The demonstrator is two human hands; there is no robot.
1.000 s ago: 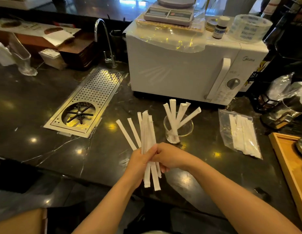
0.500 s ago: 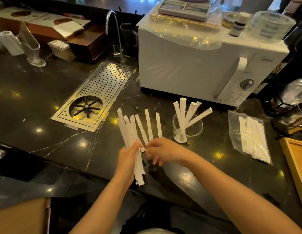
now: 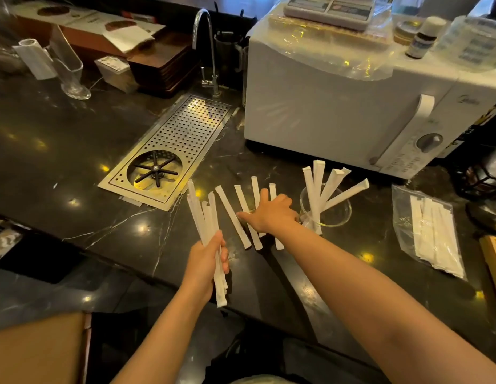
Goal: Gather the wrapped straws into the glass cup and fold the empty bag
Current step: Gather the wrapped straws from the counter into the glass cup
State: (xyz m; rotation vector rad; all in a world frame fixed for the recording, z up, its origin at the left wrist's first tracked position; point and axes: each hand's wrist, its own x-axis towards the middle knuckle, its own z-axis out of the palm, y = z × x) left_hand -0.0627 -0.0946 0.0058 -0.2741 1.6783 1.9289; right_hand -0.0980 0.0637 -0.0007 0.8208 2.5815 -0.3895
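Observation:
My left hand [image 3: 206,259] grips a bundle of white wrapped straws [image 3: 205,217], held upright above the counter's front edge. My right hand [image 3: 269,213] lies spread, fingers apart, on several loose wrapped straws [image 3: 232,214] lying on the dark counter. Just right of that hand stands a low glass cup [image 3: 339,214] with several wrapped straws [image 3: 318,187] fanned out of it. Farther right lies a clear plastic bag [image 3: 404,217] with more wrapped straws [image 3: 435,239] inside.
A white microwave [image 3: 338,112] stands right behind the cup. A metal rinser tray [image 3: 180,139] with a tap [image 3: 208,45] is set into the counter at left. A wooden tray edge [image 3: 493,259] is at far right. A tall glass [image 3: 68,67] and boxes sit at back left.
My right hand let go of the bundle and moved forward and down onto the loose straws on the counter. My left hand kept the bundle and shifted it left.

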